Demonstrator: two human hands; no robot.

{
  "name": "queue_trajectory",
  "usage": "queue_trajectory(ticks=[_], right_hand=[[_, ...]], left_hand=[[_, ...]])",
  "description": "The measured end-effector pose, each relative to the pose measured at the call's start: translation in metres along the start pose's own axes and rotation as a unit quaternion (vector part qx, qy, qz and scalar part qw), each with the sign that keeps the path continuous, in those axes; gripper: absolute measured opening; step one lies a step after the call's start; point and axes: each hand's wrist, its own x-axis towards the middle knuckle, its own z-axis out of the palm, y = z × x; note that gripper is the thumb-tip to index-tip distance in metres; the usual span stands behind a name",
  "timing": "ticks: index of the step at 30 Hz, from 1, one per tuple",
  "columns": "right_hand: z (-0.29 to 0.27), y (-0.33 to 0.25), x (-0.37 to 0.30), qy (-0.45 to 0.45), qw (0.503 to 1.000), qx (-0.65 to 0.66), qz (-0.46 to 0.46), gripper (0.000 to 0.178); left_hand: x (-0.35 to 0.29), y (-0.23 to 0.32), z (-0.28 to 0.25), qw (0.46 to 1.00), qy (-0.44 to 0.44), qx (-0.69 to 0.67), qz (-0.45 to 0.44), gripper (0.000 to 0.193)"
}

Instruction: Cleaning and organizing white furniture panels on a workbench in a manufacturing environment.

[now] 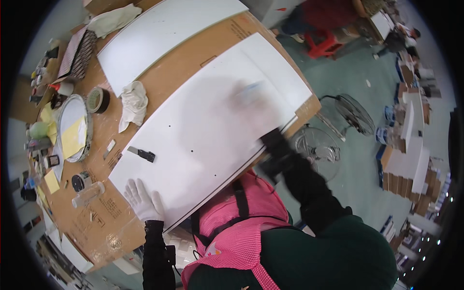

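A large white panel (188,121) with a few small dark spots lies on the cardboard-covered table in front of me. My left hand (144,200), in a white glove, rests flat on its near left corner with the fingers spread. Over the right part of the panel, my right hand (251,106) is smeared by motion. A pale bluish thing (252,87) shows at its fingers, too blurred to name. Beyond my left hand, a flat tool with a black end (142,154) lies on the panel near its left edge.
A second white panel (164,36) lies farther back. Left of the panels are a crumpled white cloth (133,102), a tape roll (98,100), a round tray (64,113) and a clear bottle (88,194). A fan (355,114) stands at right; a person is near a red stool (323,44).
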Motion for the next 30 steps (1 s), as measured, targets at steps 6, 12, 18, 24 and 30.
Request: queue_trajectory(ticks=[6, 12, 18, 24, 30], right_hand=[[-0.052, 0.105, 0.065, 0.004, 0.960, -0.255, 0.118, 0.020], [0.075, -0.143, 0.115, -0.006, 0.924, -0.298, -0.238, 0.016], [0.039, -0.024, 0.118, -0.029, 0.905, -0.407, -0.119, 0.016], [0.028, 0.111, 0.103, 0.016, 0.880, -0.461, 0.114, 0.016], [0.048, 0.197, 0.102, 0.029, 0.897, -0.391, 0.206, 0.012]], left_hand=[[0.006, 0.017, 0.004, 0.999, 0.007, -0.005, -0.035, 0.064], [0.004, 0.022, 0.001, 0.997, 0.007, -0.009, -0.078, 0.065], [0.000, 0.009, 0.003, 0.995, 0.004, 0.010, -0.104, 0.065], [0.009, 0.012, 0.019, 0.988, 0.062, 0.008, -0.139, 0.064], [0.008, 0.014, 0.006, 0.982, 0.090, -0.019, -0.163, 0.063]])
